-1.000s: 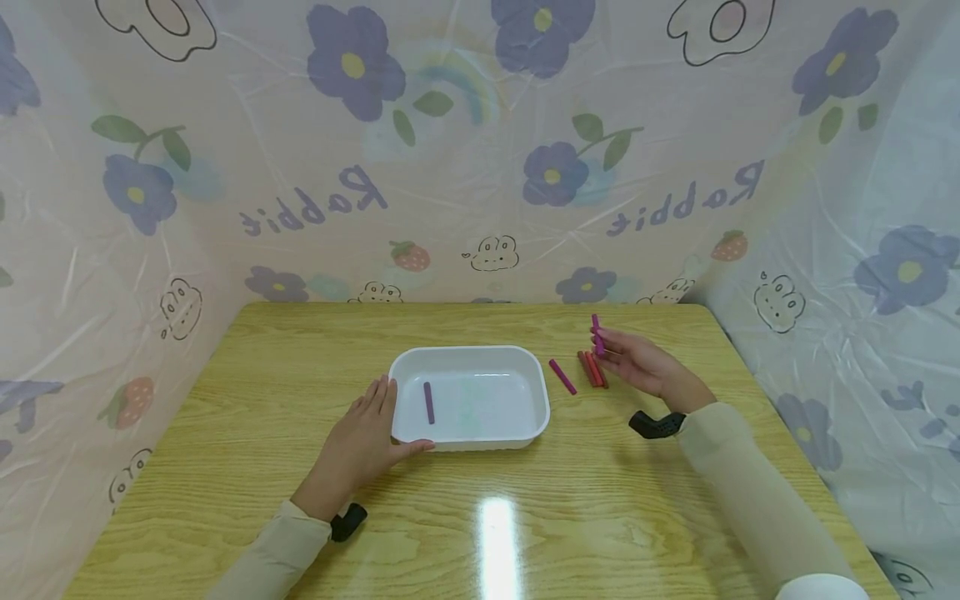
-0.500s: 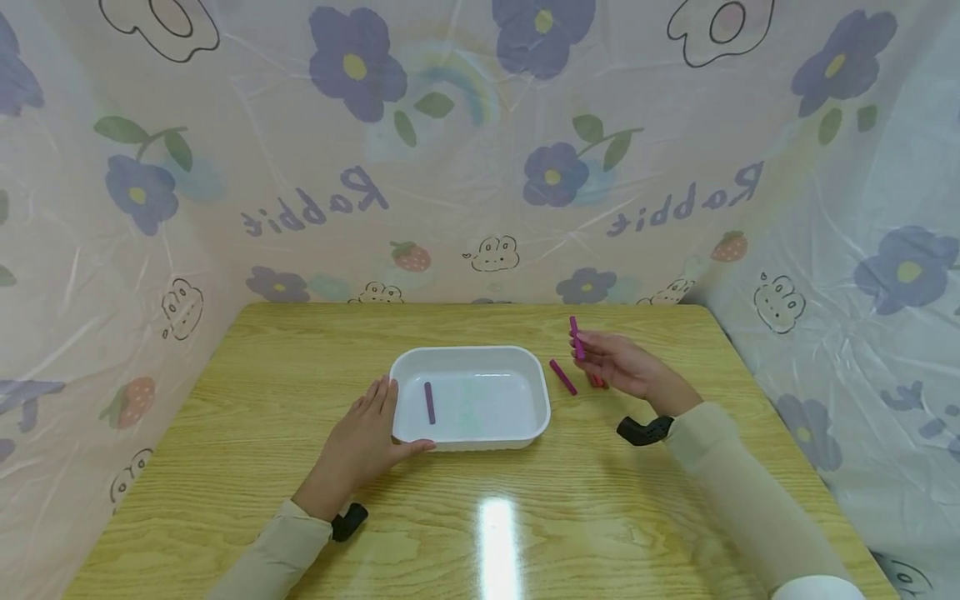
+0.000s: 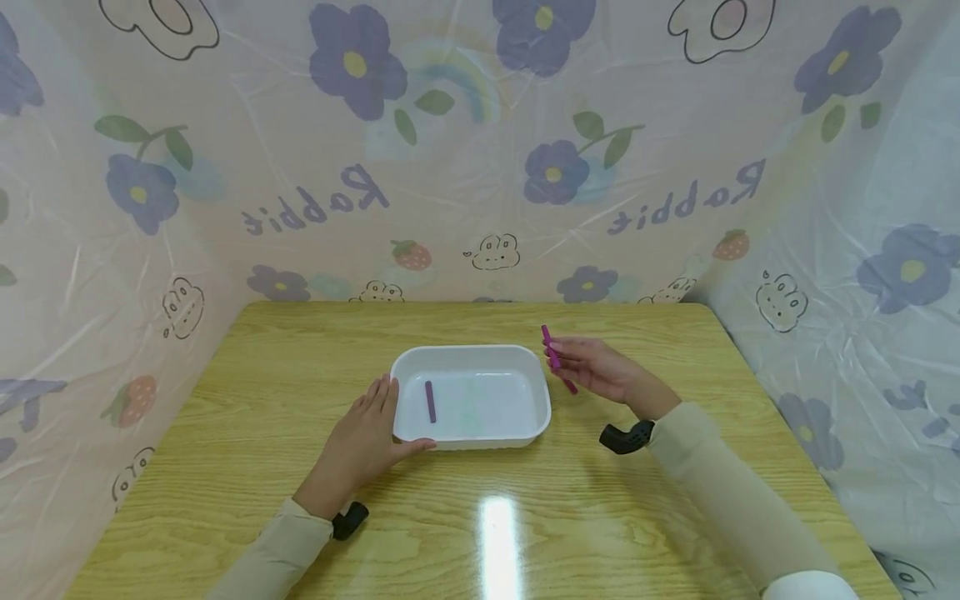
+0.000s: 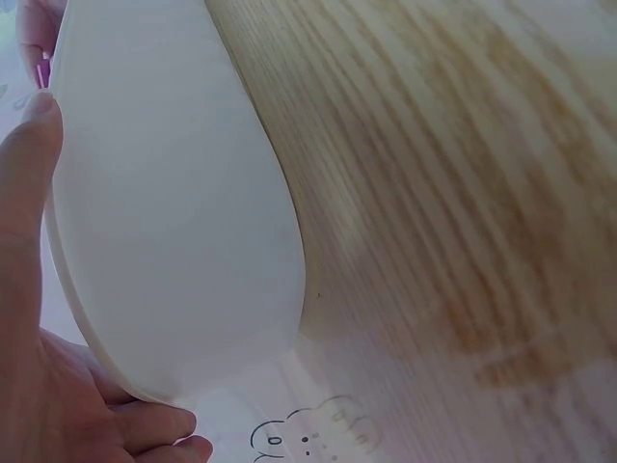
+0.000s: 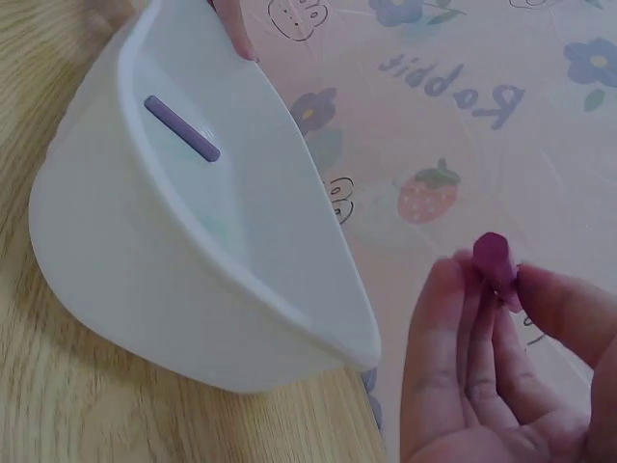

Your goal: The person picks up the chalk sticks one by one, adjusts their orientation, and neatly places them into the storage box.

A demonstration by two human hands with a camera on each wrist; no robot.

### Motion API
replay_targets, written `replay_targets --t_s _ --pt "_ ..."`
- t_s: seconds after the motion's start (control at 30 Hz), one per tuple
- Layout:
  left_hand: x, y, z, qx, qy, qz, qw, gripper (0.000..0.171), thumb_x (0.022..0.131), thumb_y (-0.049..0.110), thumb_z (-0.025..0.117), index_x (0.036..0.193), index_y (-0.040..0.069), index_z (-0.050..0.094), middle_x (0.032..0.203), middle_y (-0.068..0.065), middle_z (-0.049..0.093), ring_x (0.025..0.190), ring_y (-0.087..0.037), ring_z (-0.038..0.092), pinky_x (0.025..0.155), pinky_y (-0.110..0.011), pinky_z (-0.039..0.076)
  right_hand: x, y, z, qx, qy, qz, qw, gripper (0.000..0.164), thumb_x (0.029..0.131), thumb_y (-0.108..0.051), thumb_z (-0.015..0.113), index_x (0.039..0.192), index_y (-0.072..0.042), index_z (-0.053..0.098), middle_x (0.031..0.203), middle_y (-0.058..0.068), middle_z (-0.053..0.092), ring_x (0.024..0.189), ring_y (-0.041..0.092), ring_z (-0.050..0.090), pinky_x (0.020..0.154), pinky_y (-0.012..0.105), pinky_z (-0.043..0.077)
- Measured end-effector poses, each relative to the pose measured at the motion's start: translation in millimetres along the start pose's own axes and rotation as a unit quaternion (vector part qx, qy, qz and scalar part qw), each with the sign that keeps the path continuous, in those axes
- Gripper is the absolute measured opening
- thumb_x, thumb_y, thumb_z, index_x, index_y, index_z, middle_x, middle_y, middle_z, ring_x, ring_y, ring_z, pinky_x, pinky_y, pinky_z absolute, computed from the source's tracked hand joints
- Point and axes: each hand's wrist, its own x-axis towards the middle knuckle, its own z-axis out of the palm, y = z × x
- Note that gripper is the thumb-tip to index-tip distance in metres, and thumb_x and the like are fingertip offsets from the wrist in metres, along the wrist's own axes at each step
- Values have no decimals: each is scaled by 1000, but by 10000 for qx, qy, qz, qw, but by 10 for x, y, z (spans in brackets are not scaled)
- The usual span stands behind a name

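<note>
In the head view, my right hand [image 3: 596, 367] pinches a magenta crayon [image 3: 551, 347] between thumb and fingers, just off the right end of a white tray [image 3: 472, 445]. The right wrist view shows the crayon's faceted end [image 5: 493, 253] above the fingertips. A dull purple crayon [image 3: 431, 402] lies inside the tray, towards its left end. Partly behind my right hand, a darker magenta crayon [image 3: 571, 387] lies on the table. My left hand [image 3: 363, 437] rests against the tray's near left corner, thumb along the front and fingers straight along the left side.
The wooden table [image 3: 300, 342] carries the tray near its middle. Patterned sheeting [image 3: 465, 167] rises behind the table and at both sides. Faint green marks [image 3: 469, 400] show on the tray floor.
My right hand has moved left with the magenta crayon, from above the red crayons to beside the tray. The red crayons are now hidden behind it. My left hand and the tray stay put.
</note>
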Motion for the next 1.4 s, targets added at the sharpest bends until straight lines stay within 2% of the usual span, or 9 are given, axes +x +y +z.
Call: replay_targets --t_s 0.1,0.23,0.33,0.57,0.8,1.07,1.4 --pt "5 3 -1 -20 0 -18 10000 117 72 83 39 146 -5 17 149 -23 20 137 -34 19 107 -49 25 20 23 44 -63 -55 -9 10000 24 97 -10 49 115 1 61 107 11 63 98 19 62 91 33 47" --pt "5 8 -5 -26 -14 -33 10000 117 72 83 40 146 -5 17 149 -23 20 137 -34 19 107 -50 25 39 50 115 -115 -58 39 9999 40 97 -9 48 131 13 42 108 13 63 96 19 63 92 34 46" --pt "3 11 -9 -12 -1 -28 10000 118 72 83 40 145 -5 18 149 -23 21 137 -35 20 107 -50 25 50 64 176 -178 -40 85 9998 47 97 -9 48 135 15 34 105 12 64 93 18 64 89 33 48" --pt "2 9 -10 10 -43 -42 10000 118 72 84 39 145 -6 19 149 -23 21 137 -35 19 107 -50 25 89 102 268 -328 -196 118 9992 41 97 -10 49 131 12 42 104 11 65 92 19 65 88 33 49" --pt "4 7 -11 -8 -70 -34 10000 118 72 84 39 145 -6 18 149 -23 20 138 -34 18 107 -49 25 111 143 323 -261 -665 32 9974 30 97 -8 48 123 6 53 106 13 64 96 18 64 89 32 48" --pt "9 8 -16 21 -78 -26 10000 118 72 84 38 145 -5 18 149 -23 20 138 -34 18 108 -49 23 198 194 433 -487 -114 314 9983 38 96 -7 51 128 13 45 103 12 64 90 18 65 88 34 49" --pt "12 8 -17 36 -106 -65 9999 118 71 84 40 145 -6 19 149 -23 21 137 -35 19 108 -49 23 270 226 578 -746 -163 325 9966 38 96 -7 51 128 13 46 105 15 64 90 18 64 87 35 49"
